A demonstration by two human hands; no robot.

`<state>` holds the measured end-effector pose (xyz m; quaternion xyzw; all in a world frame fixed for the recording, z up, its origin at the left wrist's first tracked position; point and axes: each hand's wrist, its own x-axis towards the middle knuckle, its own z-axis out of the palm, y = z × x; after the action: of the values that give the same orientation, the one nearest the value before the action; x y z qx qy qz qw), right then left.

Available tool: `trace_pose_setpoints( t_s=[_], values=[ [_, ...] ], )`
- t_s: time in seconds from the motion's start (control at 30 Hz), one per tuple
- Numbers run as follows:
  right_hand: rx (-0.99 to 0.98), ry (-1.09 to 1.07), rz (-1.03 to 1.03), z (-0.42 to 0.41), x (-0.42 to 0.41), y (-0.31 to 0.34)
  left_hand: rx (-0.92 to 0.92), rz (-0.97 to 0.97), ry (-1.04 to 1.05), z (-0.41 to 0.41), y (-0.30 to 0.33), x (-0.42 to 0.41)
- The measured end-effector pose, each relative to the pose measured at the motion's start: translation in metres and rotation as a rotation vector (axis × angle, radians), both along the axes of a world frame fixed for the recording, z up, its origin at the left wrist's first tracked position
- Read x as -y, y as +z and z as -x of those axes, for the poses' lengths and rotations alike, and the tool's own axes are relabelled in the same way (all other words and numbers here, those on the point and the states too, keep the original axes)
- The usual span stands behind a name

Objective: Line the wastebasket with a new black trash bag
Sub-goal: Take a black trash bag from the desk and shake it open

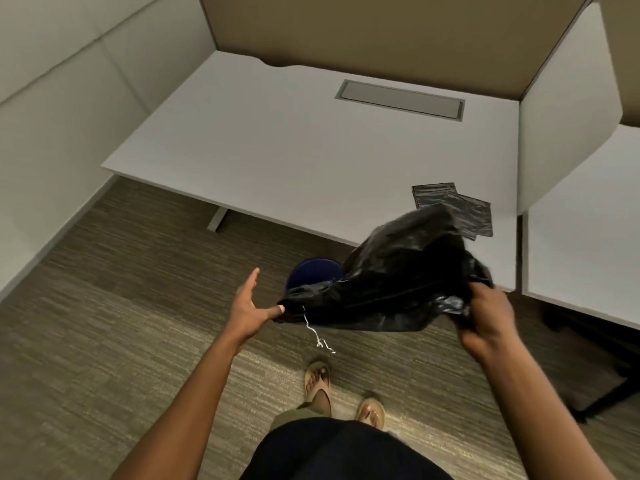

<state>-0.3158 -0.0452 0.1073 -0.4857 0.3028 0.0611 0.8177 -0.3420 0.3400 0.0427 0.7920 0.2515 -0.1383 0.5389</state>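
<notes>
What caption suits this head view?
Both hands stretch a black trash bag above a blue wastebasket beside a white desk.

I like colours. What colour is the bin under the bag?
Dark blue; the bin shows in the head view.

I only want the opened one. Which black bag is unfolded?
The black bag held in both hands; the two folded bags lie flat on the desk.
</notes>
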Motion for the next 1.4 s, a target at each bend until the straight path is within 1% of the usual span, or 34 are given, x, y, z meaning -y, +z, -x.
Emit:
trace_pose_setpoints(
  t_s=[0.03,0.07,0.13,0.17,0.23,0.3,0.37,0.5,0.57,0.63,0.73,0.8,0.87,0.93,1.03,1.1,1.13,1.2,1.27,1.3,1.33,1.37,1.4],
  values=[
    [0.052,0.072,0.091,0.005,-0.011,-0.001,0.092,-0.018,-0.008,0.002,0.017,0.011],
    [0.101,0.144,0.175,0.010,-0.021,-0.003,0.194,0.009,-0.012,0.006,0.035,0.025],
    [0.199,0.298,0.325,0.015,-0.043,-0.007,0.337,0.116,-0.076,0.016,0.070,0.055],
    [0.243,0.369,0.389,0.017,-0.053,-0.011,0.374,0.153,-0.132,0.020,0.084,0.071],
    [0.304,0.479,0.466,0.019,-0.073,-0.017,0.366,0.120,-0.238,0.025,0.100,0.097],
    [0.317,0.537,0.466,0.021,-0.086,-0.019,0.311,0.001,-0.267,0.028,0.101,0.114],
    [0.309,0.562,0.440,0.021,-0.086,-0.019,0.271,-0.071,-0.215,0.030,0.096,0.117],
    [0.310,0.673,0.411,0.020,-0.053,-0.014,0.259,-0.037,-0.022,0.037,0.081,0.097],
    [0.323,0.726,0.452,0.020,-0.031,-0.011,0.269,-0.032,0.015,0.039,0.075,0.082],
    [0.320,0.697,0.525,0.020,-0.015,-0.011,0.280,-0.064,0.029,0.040,0.069,0.067],
    [0.270,0.569,0.576,0.020,-0.006,-0.013,0.227,-0.099,0.053,0.039,0.059,0.041],
    [0.248,0.506,0.540,0.022,-0.007,-0.013,0.198,-0.072,0.055,0.038,0.054,0.023],
    [0.253,0.511,0.488,0.024,-0.012,-0.008,0.218,-0.055,0.064,0.036,0.050,0.008],
    [0.280,0.605,0.477,0.026,-0.020,-0.002,0.253,-0.054,0.110,0.033,0.048,-0.006],
    [0.317,0.862,0.466,0.028,-0.032,0.007,0.289,-0.085,0.193,0.023,0.046,-0.020],
    [0.297,1.030,0.396,0.027,-0.041,0.011,0.285,-0.200,0.231,0.015,0.042,-0.031],
    [0.294,1.072,0.367,0.028,-0.046,0.013,0.275,-0.263,0.246,0.011,0.040,-0.036],
    [0.302,1.063,0.362,0.031,-0.056,0.015,0.263,-0.321,0.269,0.006,0.035,-0.044],
    [0.296,0.986,0.403,0.034,-0.068,0.017,0.226,-0.326,0.296,0.002,0.035,-0.047],
    [0.297,0.947,0.430,0.036,-0.075,0.018,0.180,-0.300,0.328,0.002,0.034,-0.047],
    [0.297,0.912,0.458,0.037,-0.082,0.017,0.100,-0.224,0.367,0.002,0.032,-0.047],
    [0.288,0.869,0.485,0.038,-0.091,0.016,-0.022,-0.061,0.428,0.003,0.031,-0.046],
    [0.266,0.812,0.502,0.040,-0.100,0.014,-0.160,0.203,0.496,0.005,0.032,-0.044]
  ],
)
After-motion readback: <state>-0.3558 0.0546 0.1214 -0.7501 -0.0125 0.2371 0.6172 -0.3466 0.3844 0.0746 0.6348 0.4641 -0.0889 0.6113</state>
